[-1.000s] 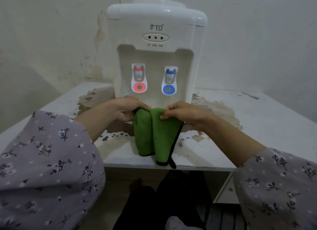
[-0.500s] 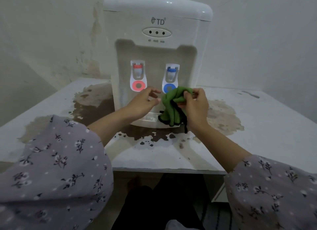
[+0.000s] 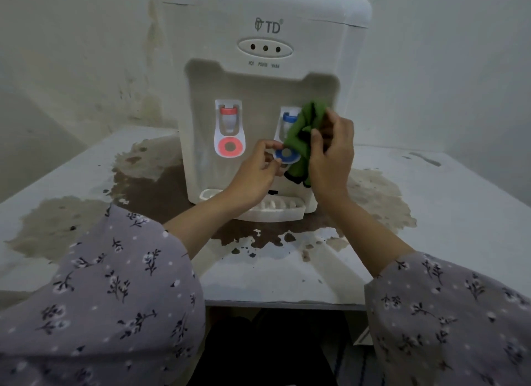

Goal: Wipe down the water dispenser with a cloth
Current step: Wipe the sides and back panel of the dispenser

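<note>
cloth (image 3: 306,139) | raised from tray level to blue tap (image 3: 288,118) | right hand (image 3: 333,152) gripping

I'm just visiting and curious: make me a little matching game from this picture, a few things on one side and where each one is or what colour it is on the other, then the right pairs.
Things:
1. cloth
2. left tap
3. drip tray
4. left hand

Descriptions:
A. red, untouched
B. green, bunched in the right hand at the blue tap
C. white, at the foot of the water dispenser
D. fingers at the blue disc

Pairs: 1-B, 2-A, 3-C, 4-D
</note>
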